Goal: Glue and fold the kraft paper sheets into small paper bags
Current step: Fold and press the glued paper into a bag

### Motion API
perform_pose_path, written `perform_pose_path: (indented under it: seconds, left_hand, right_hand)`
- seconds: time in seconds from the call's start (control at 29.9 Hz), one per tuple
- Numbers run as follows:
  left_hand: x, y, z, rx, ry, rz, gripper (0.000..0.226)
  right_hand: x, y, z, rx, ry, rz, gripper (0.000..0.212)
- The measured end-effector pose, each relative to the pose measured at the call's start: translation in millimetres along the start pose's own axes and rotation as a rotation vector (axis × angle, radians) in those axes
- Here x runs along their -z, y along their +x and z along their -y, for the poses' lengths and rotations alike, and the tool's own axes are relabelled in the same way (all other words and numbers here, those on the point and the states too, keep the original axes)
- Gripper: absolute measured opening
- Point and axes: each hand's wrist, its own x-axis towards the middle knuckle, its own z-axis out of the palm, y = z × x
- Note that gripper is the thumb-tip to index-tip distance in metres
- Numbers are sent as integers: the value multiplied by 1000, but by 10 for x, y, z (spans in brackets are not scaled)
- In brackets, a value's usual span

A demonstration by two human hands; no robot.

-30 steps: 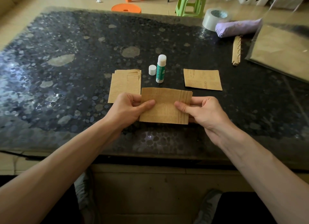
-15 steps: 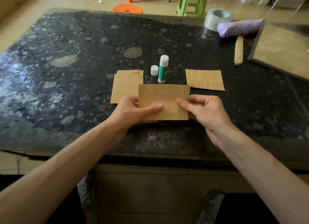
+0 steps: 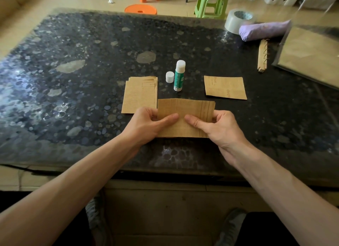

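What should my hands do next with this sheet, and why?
Probably lay the kraft sheet flat and crease along the lines near its right edge: the left hand and right hand both pinch it, and the glue stick stands uncapped nearby.

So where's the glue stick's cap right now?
In the head view, the white cap stands just left of the upright glue stick, right of the paper stack.

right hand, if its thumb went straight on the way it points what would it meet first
Probably the thumb of the left hand, facing it across the tan kraft paper sheet both hands hold.
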Motion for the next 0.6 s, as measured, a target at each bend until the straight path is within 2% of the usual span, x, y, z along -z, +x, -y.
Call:
perform_pose_path:
  seconds: [0.1,0.23,0.33,0.47,0.6]
  left_hand:
    - [12,5,3,1,-32,1,24]
    - [56,35,18,-13,-7,-31,24]
    - [64,54,27,-1,-7,-10,21]
    - [81,80,43,-38,-19,-69,17]
    - [110,89,52,-51,-7,-89,21]
  right_hand:
    - [30,27,7,9,-18,-25,37]
    - [76,28,19,-11,-14,30,23]
    - [117,34,40,-34,-7,35,23]
    - [162,42,82,-55,16,23,20]
    - [193,40,97,-55,-1,42,17]
